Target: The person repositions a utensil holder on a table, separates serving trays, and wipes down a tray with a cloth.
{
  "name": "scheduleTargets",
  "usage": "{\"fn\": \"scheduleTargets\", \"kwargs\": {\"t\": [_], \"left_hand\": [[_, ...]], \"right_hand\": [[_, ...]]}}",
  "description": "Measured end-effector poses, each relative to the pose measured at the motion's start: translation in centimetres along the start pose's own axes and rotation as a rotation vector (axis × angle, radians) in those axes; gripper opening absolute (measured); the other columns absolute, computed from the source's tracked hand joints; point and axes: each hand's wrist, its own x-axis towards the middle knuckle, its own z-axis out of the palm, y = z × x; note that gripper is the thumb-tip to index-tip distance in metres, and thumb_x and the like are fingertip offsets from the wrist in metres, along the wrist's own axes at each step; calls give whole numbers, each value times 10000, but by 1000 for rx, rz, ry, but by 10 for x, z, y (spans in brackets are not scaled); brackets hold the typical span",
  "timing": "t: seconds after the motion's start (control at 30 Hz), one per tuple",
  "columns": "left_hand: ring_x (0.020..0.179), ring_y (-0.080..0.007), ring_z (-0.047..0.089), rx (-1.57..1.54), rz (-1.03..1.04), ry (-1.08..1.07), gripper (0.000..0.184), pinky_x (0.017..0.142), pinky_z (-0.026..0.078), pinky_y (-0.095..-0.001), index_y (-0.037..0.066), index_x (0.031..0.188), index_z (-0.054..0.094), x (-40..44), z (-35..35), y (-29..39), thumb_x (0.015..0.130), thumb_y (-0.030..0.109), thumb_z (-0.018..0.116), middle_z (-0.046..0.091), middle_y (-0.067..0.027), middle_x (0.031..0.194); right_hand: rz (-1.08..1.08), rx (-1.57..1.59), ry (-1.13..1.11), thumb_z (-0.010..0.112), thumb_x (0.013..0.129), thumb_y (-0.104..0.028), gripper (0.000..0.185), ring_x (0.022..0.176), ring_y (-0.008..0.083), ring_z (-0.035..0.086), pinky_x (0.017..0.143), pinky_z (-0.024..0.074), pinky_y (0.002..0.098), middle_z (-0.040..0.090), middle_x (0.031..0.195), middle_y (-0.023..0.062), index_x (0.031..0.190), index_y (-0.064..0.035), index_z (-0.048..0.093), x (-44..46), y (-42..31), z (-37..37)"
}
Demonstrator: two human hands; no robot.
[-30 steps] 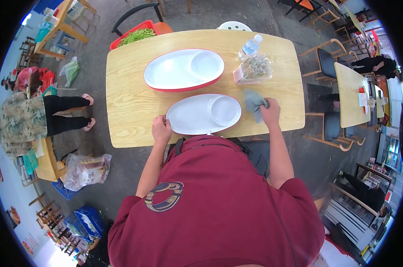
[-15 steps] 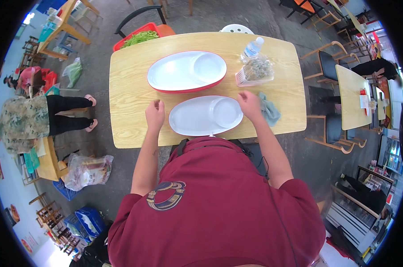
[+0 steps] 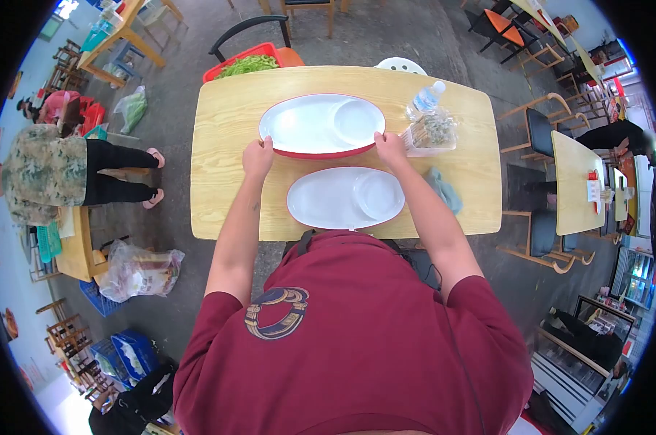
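A stack of oval white plates with red outsides (image 3: 299, 125) lies toward the far side of the wooden table (image 3: 226, 196). My left hand (image 3: 258, 157) grips its left end, fingers closed on the rim. At the opposite end, my right hand (image 3: 391, 148) pinches the rim too. Closer to my body rests a single oval white plate (image 3: 321, 197) with a round compartment at its right, untouched. Right of my right hand stand a clear plastic box (image 3: 431, 136) and a water bottle (image 3: 426, 100). A grey-green cloth (image 3: 442, 190) lies near the right edge.
Beyond the table, a red basket of greens (image 3: 245, 64) sits on a chair, beside a white stool (image 3: 400, 66). A person in a camouflage top (image 3: 49, 167) stands at left near a plastic bag (image 3: 141, 272). Chairs (image 3: 538, 225) and another table (image 3: 574, 185) are at right.
Both hands have moved forward from beside the nearer plate to the ends of the farther plate stack and closed on its rim. The whole view has shifted slightly.
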Motion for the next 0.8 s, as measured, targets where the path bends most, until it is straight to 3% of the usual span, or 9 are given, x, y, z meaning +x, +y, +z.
{"fn": "scheduleTargets", "kwargs": {"t": [0.33, 0.53, 0.63, 0.73, 0.8], "left_hand": [[921, -436, 708, 91, 73, -63, 410, 841, 541, -521, -28, 935, 745, 9, -10, 1, 968, 335, 555, 735, -268, 954], [836, -427, 690, -39, 160, -36, 417, 764, 512, -521, -56, 911, 712, -22, -20, -5, 970, 326, 556, 711, -276, 876], [769, -411, 676, -169, 169, -20, 425, 718, 499, -503, -63, 885, 690, -61, -26, -4, 986, 333, 572, 696, -262, 814], [695, -368, 665, -212, 186, -1, 416, 671, 495, -469, -64, 863, 670, -102, -25, -7, 1003, 321, 595, 681, -236, 763], [667, -341, 660, -257, 178, -17, 400, 648, 491, -451, -64, 858, 662, -127, -20, -12, 1008, 302, 607, 674, -223, 741]], "right_hand": [[-80, 75, 54, 566, 897, -342, 415, 863, 461, 681, 818, 522, 518, 707, 887, 280, 849, 42, 715, 6, 2, -4], [-117, 245, 83, 612, 885, -289, 372, 675, 332, 670, 685, 515, 460, 659, 699, 235, 728, 44, 664, -25, 7, -20], [-165, 274, 64, 612, 947, -272, 380, 574, 175, 574, 584, 466, 374, 609, 609, 94, 727, 37, 639, -46, 33, -21], [-140, 453, 43, 612, 986, -270, 388, 576, 142, 543, 564, 442, 356, 584, 608, 59, 742, 32, 622, -91, 44, -29], [-147, 368, 68, 610, 996, -268, 393, 565, 175, 532, 564, 433, 383, 575, 606, 109, 760, 47, 606, -115, 57, -32]]}}
